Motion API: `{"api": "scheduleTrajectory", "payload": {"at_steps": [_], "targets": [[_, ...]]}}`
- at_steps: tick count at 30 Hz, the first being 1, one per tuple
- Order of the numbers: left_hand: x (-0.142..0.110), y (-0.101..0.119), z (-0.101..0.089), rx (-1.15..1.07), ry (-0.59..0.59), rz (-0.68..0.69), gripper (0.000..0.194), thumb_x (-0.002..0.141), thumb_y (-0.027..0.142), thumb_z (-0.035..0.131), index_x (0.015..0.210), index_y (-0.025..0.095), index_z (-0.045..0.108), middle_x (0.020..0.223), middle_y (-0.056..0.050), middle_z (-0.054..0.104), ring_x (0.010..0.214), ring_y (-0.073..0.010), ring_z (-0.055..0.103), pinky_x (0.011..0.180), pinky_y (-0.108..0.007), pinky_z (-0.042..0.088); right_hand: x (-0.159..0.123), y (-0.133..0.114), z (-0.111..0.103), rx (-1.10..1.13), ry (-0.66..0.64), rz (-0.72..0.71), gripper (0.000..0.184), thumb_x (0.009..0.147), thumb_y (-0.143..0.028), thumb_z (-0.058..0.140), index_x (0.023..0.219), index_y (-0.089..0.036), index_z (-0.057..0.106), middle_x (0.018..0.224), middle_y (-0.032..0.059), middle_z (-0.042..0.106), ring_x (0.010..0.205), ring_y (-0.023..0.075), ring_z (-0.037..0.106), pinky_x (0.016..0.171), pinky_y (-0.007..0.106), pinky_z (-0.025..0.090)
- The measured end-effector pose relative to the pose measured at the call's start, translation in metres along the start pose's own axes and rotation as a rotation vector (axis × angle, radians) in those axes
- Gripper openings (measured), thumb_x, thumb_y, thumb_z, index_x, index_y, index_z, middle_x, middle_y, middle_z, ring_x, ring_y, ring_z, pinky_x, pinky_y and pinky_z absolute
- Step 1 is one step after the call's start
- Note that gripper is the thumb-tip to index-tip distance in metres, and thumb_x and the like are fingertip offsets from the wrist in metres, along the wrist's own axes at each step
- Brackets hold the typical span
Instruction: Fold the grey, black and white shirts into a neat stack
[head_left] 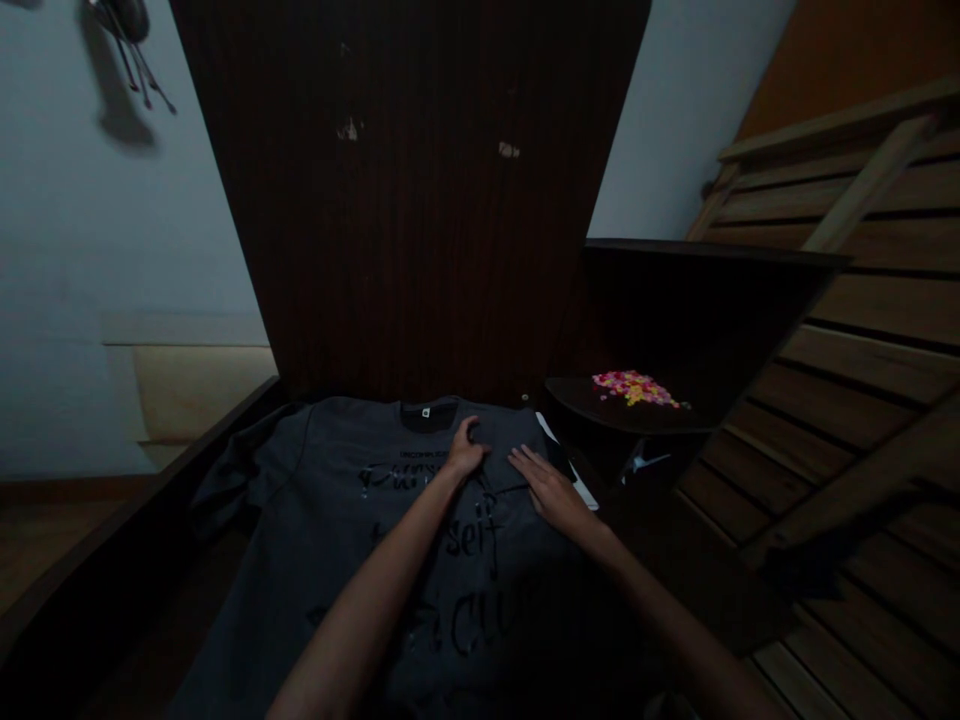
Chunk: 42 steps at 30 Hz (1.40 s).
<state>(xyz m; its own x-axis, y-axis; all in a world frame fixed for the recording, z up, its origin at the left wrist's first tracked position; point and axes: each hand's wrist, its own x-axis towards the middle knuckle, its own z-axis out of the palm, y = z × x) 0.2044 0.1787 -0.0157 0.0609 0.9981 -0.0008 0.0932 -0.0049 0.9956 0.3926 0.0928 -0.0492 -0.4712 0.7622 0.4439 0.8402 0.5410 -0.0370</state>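
Dark grey shirt (337,520) is lying front up on dark wooden surface (142,506), neck opening (431,416) sitting near the far edge, close to tall dark panel (420,250). Sleeve on left side (240,465) is bunching, body spreading toward near edge. Fabric is looking soft, light and floppy, not fragile; probably creasing and sagging if lifted from one point. Dark lettering (480,540) is catching light, maybe slicker and slightly stiffer than the cloth. Best holds: both shoulders, or sleeve and side seam together.

Left hand (466,455) is touching the chest just below the neckline, thumb and index finger curving apart; can't tell if fingers are pinching cloth. Right hand (553,492) is resting palm down near right shoulder, fingers extending nearly together. White-edged item (585,492) is showing just beside it. Beyond, shelf (600,412) is holding small pink and yellow pieces (634,387).
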Motion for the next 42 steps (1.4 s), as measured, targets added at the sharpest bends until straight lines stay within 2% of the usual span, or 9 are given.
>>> {"api": "scheduleTrajectory", "payload": {"at_steps": [4,11,17,22,25,28,31,37,42], "targets": [[0.001,-0.008,-0.005,0.084,0.022,0.003,0.039,0.066,0.005,0.065,0.103,0.014,0.069,0.093,-0.006,0.07,0.084,-0.0173,0.066,0.078,-0.027,0.051,-0.006,0.003,-0.003,-0.092,-0.066,0.058,0.089,0.063,0.013,0.04,0.147,-0.016,0.037,0.153,0.0128,0.036,0.144,0.0246,0.024,0.116,0.044,0.035],[-0.014,-0.011,-0.01,0.247,0.174,0.084,0.04,0.068,0.011,0.066,0.107,0.012,0.062,0.12,-0.015,0.061,0.116,-0.0245,0.057,0.103,-0.035,0.038,-0.004,-0.002,-0.008,-0.103,-0.215,0.136,0.088,0.064,0.01,0.04,0.147,-0.017,0.037,0.152,0.0134,0.038,0.143,0.025,0.028,0.115,0.046,0.034],[-0.015,-0.013,-0.007,0.295,0.178,0.147,0.037,0.071,0.01,0.063,0.107,0.015,0.06,0.118,-0.012,0.061,0.116,-0.0224,0.057,0.106,-0.034,0.036,0.003,-0.007,-0.021,0.001,-0.405,0.221,0.091,0.059,0.007,0.04,0.149,-0.007,0.03,0.156,0.0188,0.024,0.146,0.025,0.016,0.119,0.046,0.023],[-0.014,-0.018,-0.007,0.305,0.211,0.167,0.033,0.074,0.012,0.061,0.107,0.016,0.061,0.115,-0.011,0.061,0.114,-0.0227,0.058,0.106,-0.037,0.037,0.017,-0.004,-0.043,0.152,-0.542,0.326,0.077,0.071,-0.007,0.046,0.148,-0.009,0.036,0.156,0.0163,0.024,0.146,0.0262,0.018,0.119,0.047,0.017],[-0.017,-0.02,-0.004,0.385,0.213,0.217,0.035,0.073,0.012,0.061,0.109,0.015,0.062,0.119,-0.013,0.057,0.118,-0.0234,0.055,0.108,-0.037,0.037,0.037,-0.002,-0.05,0.234,-0.473,0.46,0.057,0.084,-0.021,0.043,0.14,-0.013,0.05,0.154,0.0126,0.033,0.144,0.025,0.027,0.118,0.044,0.019],[-0.024,-0.019,0.002,0.552,0.244,0.283,0.038,0.073,0.013,0.061,0.111,0.014,0.064,0.136,-0.016,0.046,0.129,-0.0272,0.046,0.111,-0.039,0.034,0.065,-0.004,-0.043,0.204,-0.245,0.553,0.053,0.093,-0.031,0.036,0.141,-0.013,0.048,0.155,0.0109,0.032,0.145,0.0237,0.025,0.118,0.04,0.018],[-0.033,-0.014,0.004,0.763,0.223,0.303,0.036,0.079,0.016,0.057,0.113,0.012,0.065,0.145,-0.017,0.041,0.132,-0.0314,0.041,0.109,-0.044,0.035,0.09,-0.009,-0.022,0.115,-0.161,0.569,0.057,0.096,-0.037,0.032,0.146,-0.009,0.039,0.159,0.0123,0.022,0.148,0.0255,0.014,0.119,0.04,0.014],[-0.049,-0.012,-0.012,1.131,-0.026,0.443,0.048,0.093,0.03,0.042,0.138,0.016,0.051,0.149,-0.011,0.043,0.137,-0.0355,0.035,0.11,-0.055,0.03,0.1,-0.013,0.017,-0.011,-0.334,0.602,0.062,0.099,-0.04,0.026,0.149,-0.005,0.031,0.158,0.0164,0.021,0.148,0.0261,0.013,0.118,0.038,0.009],[-0.053,-0.011,-0.061,1.213,-0.027,0.463,0.052,0.093,0.041,0.04,0.138,0.016,0.05,0.15,-0.013,0.042,0.141,-0.0363,0.029,0.113,-0.057,0.024,0.095,-0.011,0.021,-0.033,-0.352,0.591,0.071,0.097,-0.053,0.022,0.151,-0.007,0.026,0.159,0.0152,0.018,0.148,0.0259,0.01,0.119,0.039,0.006]]}}
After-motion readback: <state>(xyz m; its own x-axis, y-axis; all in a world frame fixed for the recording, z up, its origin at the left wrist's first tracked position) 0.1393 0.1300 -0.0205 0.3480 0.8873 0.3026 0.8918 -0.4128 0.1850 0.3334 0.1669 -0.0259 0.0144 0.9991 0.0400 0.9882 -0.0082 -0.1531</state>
